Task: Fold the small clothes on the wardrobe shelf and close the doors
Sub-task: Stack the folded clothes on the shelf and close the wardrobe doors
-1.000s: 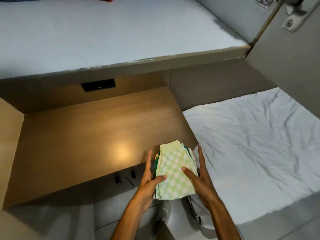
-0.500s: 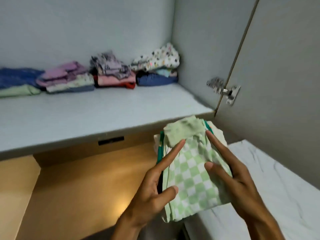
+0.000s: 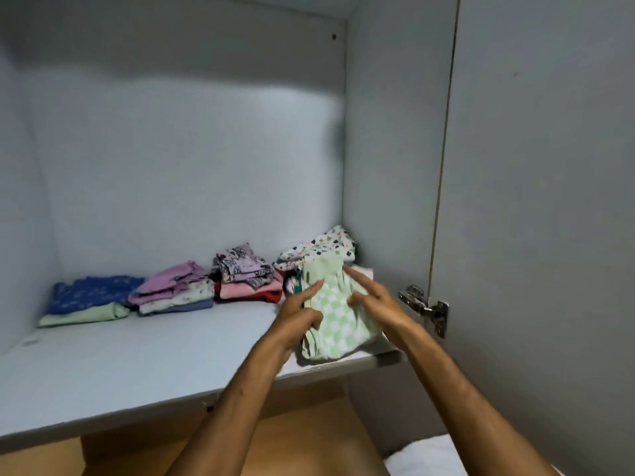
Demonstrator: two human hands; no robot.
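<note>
Grey shelf (image 3: 137,365): folded stacks (image 3: 171,293) at back. Checked bundle (image 3: 335,324) being held at right front edge, between left hand (image 3: 299,316) and right hand (image 3: 372,298), thumbs pinching; long axis pointing inward.

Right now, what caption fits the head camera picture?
Both hands, left and right, set a green checked clothes stack on the wardrobe shelf beside folded piles.
</note>
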